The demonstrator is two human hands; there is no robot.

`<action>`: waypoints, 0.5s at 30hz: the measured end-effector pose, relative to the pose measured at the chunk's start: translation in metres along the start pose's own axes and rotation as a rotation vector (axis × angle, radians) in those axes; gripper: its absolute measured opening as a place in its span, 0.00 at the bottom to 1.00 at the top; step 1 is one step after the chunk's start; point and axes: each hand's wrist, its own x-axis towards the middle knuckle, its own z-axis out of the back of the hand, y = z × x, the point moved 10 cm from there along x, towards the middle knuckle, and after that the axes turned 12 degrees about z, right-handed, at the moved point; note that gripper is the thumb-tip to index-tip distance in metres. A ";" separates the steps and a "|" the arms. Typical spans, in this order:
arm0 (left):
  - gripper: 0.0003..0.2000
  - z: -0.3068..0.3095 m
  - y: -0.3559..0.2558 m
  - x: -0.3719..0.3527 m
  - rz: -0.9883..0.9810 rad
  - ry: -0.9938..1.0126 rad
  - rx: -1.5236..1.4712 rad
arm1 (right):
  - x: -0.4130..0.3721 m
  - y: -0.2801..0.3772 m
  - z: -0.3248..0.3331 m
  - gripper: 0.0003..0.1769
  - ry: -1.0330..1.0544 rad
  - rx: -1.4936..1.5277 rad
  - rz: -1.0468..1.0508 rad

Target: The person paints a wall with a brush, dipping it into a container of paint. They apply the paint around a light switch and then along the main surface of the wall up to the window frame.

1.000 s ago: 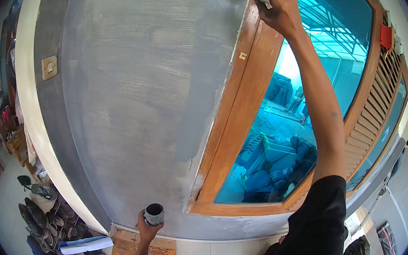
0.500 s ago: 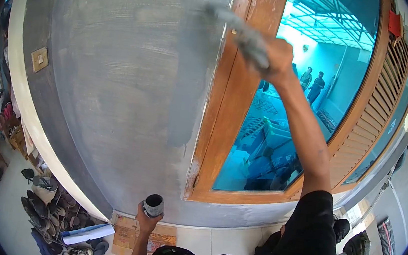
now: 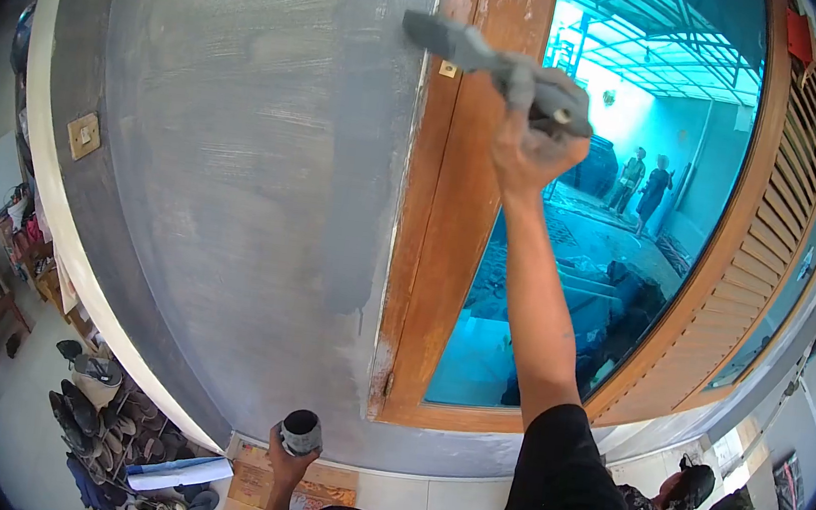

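My right hand (image 3: 539,144) is raised in front of the window, its fingers closed around the handle of a paintbrush (image 3: 457,44). The dark bristles point left, over the grey wall (image 3: 223,204) close beside the wooden window frame (image 3: 429,288). A darker, wet-looking grey strip (image 3: 362,169) runs down the wall along that frame. Low in the view, my left hand (image 3: 287,465) grips a small paint cup (image 3: 301,431), dark inside and smeared grey outside.
Blue-tinted glass (image 3: 628,179) reflects people and a roof. A light switch (image 3: 83,135) is at left. Shoes (image 3: 98,411) pile up below it, beside cardboard (image 3: 331,488) on the floor. Another person (image 3: 667,496) in a dark cap is low at right.
My right arm has swung left, and the brush sits at a different angle across the window frame. The view has shifted slightly; the other person at lower right shows more. The left hand still holds the cup.
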 end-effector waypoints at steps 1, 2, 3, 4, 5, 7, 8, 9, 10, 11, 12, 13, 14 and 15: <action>0.40 0.000 -0.001 0.000 0.002 -0.009 0.003 | 0.006 0.002 0.008 0.02 -0.065 -0.009 0.054; 0.40 0.001 -0.003 0.000 -0.014 -0.042 0.016 | 0.017 0.000 0.008 0.05 -0.170 0.067 -0.025; 0.40 0.002 -0.004 0.001 -0.029 -0.073 0.027 | 0.021 -0.011 0.007 0.06 -0.210 0.095 -0.021; 0.40 0.001 -0.004 0.002 -0.028 -0.077 0.028 | 0.021 -0.022 0.003 0.05 -0.193 0.098 -0.054; 0.41 -0.002 -0.003 0.005 -0.020 -0.059 0.007 | 0.020 -0.031 0.000 0.04 -0.176 0.101 -0.088; 0.41 -0.006 0.002 0.005 -0.007 -0.045 -0.014 | 0.000 -0.045 -0.001 0.03 -0.181 0.117 -0.126; 0.41 -0.007 0.003 0.005 -0.005 -0.050 -0.029 | -0.004 -0.046 -0.003 0.03 -0.184 0.129 -0.161; 0.41 -0.008 0.004 0.005 -0.005 -0.055 -0.043 | -0.006 -0.043 0.000 0.03 -0.185 0.133 -0.164; 0.41 -0.007 0.005 0.004 -0.003 -0.060 -0.044 | -0.013 -0.046 0.004 0.03 -0.200 0.191 -0.254; 0.41 -0.005 -0.002 0.001 -0.012 -0.081 0.011 | -0.016 -0.046 0.006 0.04 -0.213 0.249 -0.345; 0.41 -0.005 -0.005 -0.002 -0.019 -0.101 0.066 | -0.012 -0.044 0.010 0.05 -0.199 0.212 -0.350; 0.41 -0.006 -0.003 -0.004 -0.012 -0.102 0.066 | -0.011 -0.049 0.012 0.05 -0.195 0.214 -0.356; 0.41 -0.005 -0.001 -0.002 -0.026 -0.091 0.035 | -0.004 -0.050 0.017 0.07 -0.226 0.194 -0.278; 0.42 -0.004 0.000 -0.001 -0.041 -0.080 0.005 | 0.001 -0.049 0.020 0.08 -0.257 0.174 -0.199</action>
